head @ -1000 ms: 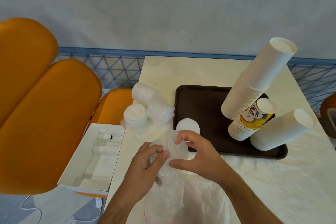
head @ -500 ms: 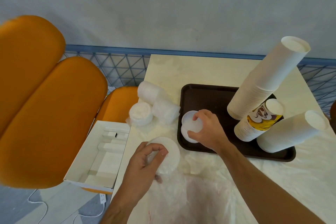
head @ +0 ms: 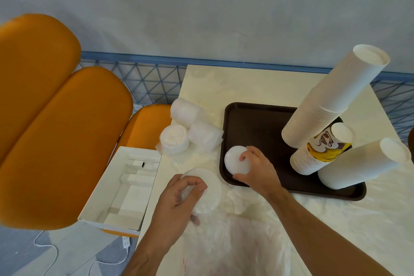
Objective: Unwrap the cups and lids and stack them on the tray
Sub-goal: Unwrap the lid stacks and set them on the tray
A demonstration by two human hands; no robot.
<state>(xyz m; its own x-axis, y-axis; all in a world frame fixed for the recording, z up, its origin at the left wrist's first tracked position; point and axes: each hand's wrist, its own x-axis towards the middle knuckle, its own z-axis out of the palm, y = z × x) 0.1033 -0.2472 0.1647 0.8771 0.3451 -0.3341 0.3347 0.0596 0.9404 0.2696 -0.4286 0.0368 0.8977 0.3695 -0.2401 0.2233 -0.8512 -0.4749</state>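
Observation:
A dark brown tray [head: 257, 123] lies on the pale table. At its near left corner stands a short stack of white lids [head: 235, 160], and my right hand [head: 257, 170] grips that stack from the right side. My left hand [head: 177, 201] holds a wrapped bundle of lids [head: 210, 188] in clear plastic just off the tray's left edge. Three wrapped lid bundles [head: 192, 132] lie further back on the table. On the tray's right side stand a tall leaning stack of white cups [head: 329, 101], a printed cup stack [head: 322, 148] and another white cup stack [head: 363, 163].
Crumpled clear plastic wrap [head: 235, 242] covers the near part of the table. An open white cardboard box [head: 125, 188] rests on an orange chair [head: 56, 141] to the left. A blue wire fence [head: 145, 78] runs behind the table.
My right hand left the wrapped bundle, carried lids over to the tray's near left corner, and now grips the stack there. My left hand stayed holding the wrapped bundle.

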